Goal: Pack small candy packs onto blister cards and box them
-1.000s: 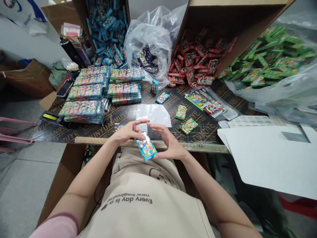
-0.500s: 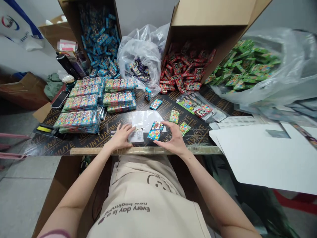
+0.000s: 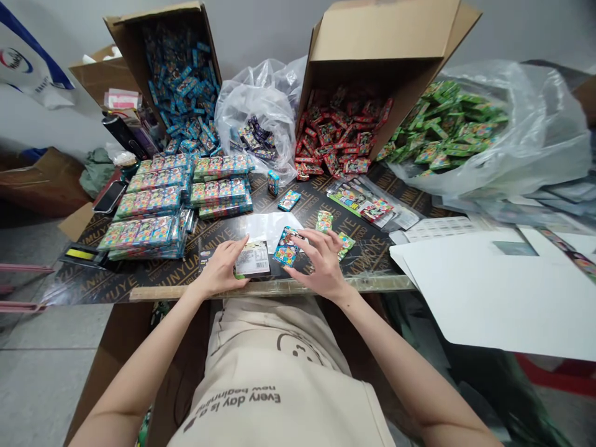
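Near the table's front edge, my right hand [image 3: 319, 261] holds a small blue box [image 3: 285, 246] between thumb and fingers. My left hand [image 3: 221, 268] grips the left side of a flat package [image 3: 252, 259] with a white barcode label, thumb at its upper edge. The blue box is just right of this package. Behind both lies a clear plastic sleeve [image 3: 267, 225]. Two small green boxes [image 3: 325, 221] rest beyond my right hand. Further back are a lying blue box [image 3: 289, 200] and an upright one [image 3: 273, 182].
Stacks of wrapped packs [image 3: 149, 202] stand at the left. Along the back are cartons of blue boxes [image 3: 184, 81] and red boxes [image 3: 344, 133], and bags of purple boxes [image 3: 257, 135] and green boxes [image 3: 459, 121]. White sheets [image 3: 503, 292] lie at the right.
The labelled package shows more of its front as my left hand has shifted slightly left. My right hand and the blue box have moved slightly left. The camera view has shifted a little.
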The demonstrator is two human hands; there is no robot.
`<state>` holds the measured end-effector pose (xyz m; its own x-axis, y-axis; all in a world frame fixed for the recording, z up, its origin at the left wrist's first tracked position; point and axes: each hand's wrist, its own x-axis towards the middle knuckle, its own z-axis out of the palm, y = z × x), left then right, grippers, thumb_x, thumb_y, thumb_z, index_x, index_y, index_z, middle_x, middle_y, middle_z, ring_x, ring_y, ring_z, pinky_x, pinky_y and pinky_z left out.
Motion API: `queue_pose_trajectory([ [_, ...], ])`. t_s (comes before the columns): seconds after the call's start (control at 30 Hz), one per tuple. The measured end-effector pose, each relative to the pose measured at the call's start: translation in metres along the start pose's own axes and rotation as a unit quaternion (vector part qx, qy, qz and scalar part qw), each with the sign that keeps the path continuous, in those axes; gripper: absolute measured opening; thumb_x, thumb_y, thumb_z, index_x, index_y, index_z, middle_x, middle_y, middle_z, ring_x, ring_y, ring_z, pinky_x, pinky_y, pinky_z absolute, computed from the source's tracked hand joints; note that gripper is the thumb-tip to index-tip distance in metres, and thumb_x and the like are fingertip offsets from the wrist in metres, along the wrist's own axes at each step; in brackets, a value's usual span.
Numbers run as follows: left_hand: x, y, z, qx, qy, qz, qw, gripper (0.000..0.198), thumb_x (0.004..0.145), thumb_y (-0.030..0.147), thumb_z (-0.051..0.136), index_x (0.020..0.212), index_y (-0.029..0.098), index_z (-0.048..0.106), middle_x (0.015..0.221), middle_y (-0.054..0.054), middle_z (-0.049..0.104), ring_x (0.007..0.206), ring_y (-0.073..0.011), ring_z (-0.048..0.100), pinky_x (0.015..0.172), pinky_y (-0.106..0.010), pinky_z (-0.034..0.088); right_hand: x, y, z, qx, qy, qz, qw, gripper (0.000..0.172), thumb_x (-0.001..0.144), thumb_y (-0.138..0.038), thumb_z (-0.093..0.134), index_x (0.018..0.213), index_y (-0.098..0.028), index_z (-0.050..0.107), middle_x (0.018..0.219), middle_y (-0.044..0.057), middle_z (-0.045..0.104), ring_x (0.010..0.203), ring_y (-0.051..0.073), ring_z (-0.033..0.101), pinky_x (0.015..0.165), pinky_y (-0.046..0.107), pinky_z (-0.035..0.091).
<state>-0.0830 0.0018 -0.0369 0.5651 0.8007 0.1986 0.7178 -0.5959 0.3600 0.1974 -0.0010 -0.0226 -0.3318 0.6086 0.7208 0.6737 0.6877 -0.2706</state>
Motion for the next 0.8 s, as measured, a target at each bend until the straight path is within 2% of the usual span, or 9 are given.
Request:
queue_pose_trajectory([
  [0.07, -0.001, 0.004, -0.002, 0.001, 0.003, 0.007, 1.000, 0.110, 0.068, 0.027, 0.073, 0.155, 0.019, 0.008, 0.134, -0.015, 0.054, 0.118, -0.0318, 0.049, 0.104, -0.049, 0.040, 0.003, -0.004, -0.003, 0.012, -0.001, -0.021, 1.000, 0.065, 0.078, -0.036, 0.072, 0.135, -0.031, 0.041, 0.125, 0.008, 0.060, 0.118, 0.028, 0.056, 0.107, 0.050, 0.028],
  [0.17, -0.001, 0.008, -0.008, -0.019, 0.020, 0.018, 0.999, 0.110, 0.069, 0.028, 0.073, 0.155, 0.022, 0.006, 0.135, -0.013, 0.053, 0.117, -0.0307, 0.050, 0.102, -0.048, 0.042, 0.005, -0.005, -0.005, 0.008, -0.041, -0.043, 0.998, 0.061, 0.078, -0.035, 0.071, 0.132, -0.029, 0.044, 0.124, 0.008, 0.061, 0.117, 0.027, 0.057, 0.109, 0.049, 0.025],
  [0.3, -0.001, 0.004, -0.016, -0.049, 0.066, 0.019, 0.996, 0.105, 0.074, 0.026, 0.070, 0.155, 0.024, 0.003, 0.122, -0.010, 0.061, 0.114, -0.0279, 0.053, 0.102, -0.047, 0.042, 0.003, -0.002, -0.002, -0.028, -0.077, -0.052, 0.995, 0.057, 0.078, -0.031, 0.070, 0.130, -0.027, 0.048, 0.123, 0.009, 0.062, 0.116, 0.028, 0.056, 0.109, 0.050, 0.022],
  [0.37, -0.001, -0.001, -0.016, -0.049, 0.068, 0.019, 0.996, 0.105, 0.075, 0.028, 0.071, 0.155, 0.024, 0.003, 0.118, -0.009, 0.063, 0.114, -0.0279, 0.054, 0.103, -0.048, 0.041, 0.000, -0.001, 0.001, -0.036, -0.097, -0.053, 0.993, 0.057, 0.078, -0.030, 0.070, 0.131, -0.027, 0.048, 0.124, 0.009, 0.062, 0.116, 0.028, 0.055, 0.109, 0.051, 0.021],
  [0.43, -0.001, -0.004, -0.011, -0.030, 0.043, 0.023, 0.998, 0.101, 0.076, 0.035, 0.072, 0.155, 0.023, 0.009, 0.124, -0.012, 0.060, 0.116, -0.0290, 0.054, 0.105, -0.050, 0.039, -0.002, -0.001, 0.005, -0.033, -0.115, -0.042, 0.992, 0.060, 0.077, -0.030, 0.070, 0.133, -0.027, 0.047, 0.124, 0.010, 0.061, 0.116, 0.029, 0.055, 0.109, 0.052, 0.020],
  [0.53, 0.007, -0.002, 0.002, 0.017, -0.029, 0.025, 0.999, 0.090, 0.075, 0.044, 0.074, 0.149, 0.021, 0.029, 0.138, -0.018, 0.051, 0.125, -0.0321, 0.049, 0.109, -0.053, 0.032, -0.006, 0.003, 0.015, -0.013, -0.137, -0.004, 0.990, 0.066, 0.077, -0.031, 0.069, 0.137, -0.026, 0.044, 0.125, 0.009, 0.060, 0.117, 0.029, 0.054, 0.108, 0.052, 0.020],
  [0.63, 0.025, 0.006, 0.018, 0.069, -0.115, 0.038, 0.990, 0.080, 0.075, 0.041, 0.075, 0.143, 0.020, 0.039, 0.148, -0.020, 0.041, 0.136, -0.0341, 0.039, 0.112, -0.054, 0.027, -0.011, 0.012, 0.025, 0.010, -0.155, 0.033, 0.987, 0.068, 0.076, -0.034, 0.070, 0.137, -0.026, 0.043, 0.124, 0.009, 0.061, 0.116, 0.029, 0.054, 0.107, 0.052, 0.020],
  [0.7, 0.040, 0.013, 0.025, 0.100, -0.168, 0.055, 0.979, 0.079, 0.075, 0.037, 0.076, 0.142, 0.020, 0.040, 0.147, -0.020, 0.041, 0.136, -0.0350, 0.039, 0.109, -0.052, 0.032, -0.017, 0.021, 0.030, 0.008, -0.167, 0.052, 0.985, 0.068, 0.075, -0.033, 0.070, 0.137, -0.025, 0.043, 0.124, 0.009, 0.060, 0.115, 0.029, 0.055, 0.107, 0.053, 0.020],
  [0.8, 0.062, 0.022, 0.031, 0.138, -0.225, 0.056, 0.963, 0.082, 0.071, 0.039, 0.078, 0.142, 0.021, 0.041, 0.133, -0.021, 0.051, 0.122, -0.0374, 0.050, 0.095, -0.049, 0.044, -0.026, 0.032, 0.031, -0.007, -0.175, 0.077, 0.982, 0.068, 0.074, -0.034, 0.070, 0.136, -0.024, 0.043, 0.123, 0.010, 0.060, 0.115, 0.030, 0.055, 0.107, 0.054, 0.019],
])
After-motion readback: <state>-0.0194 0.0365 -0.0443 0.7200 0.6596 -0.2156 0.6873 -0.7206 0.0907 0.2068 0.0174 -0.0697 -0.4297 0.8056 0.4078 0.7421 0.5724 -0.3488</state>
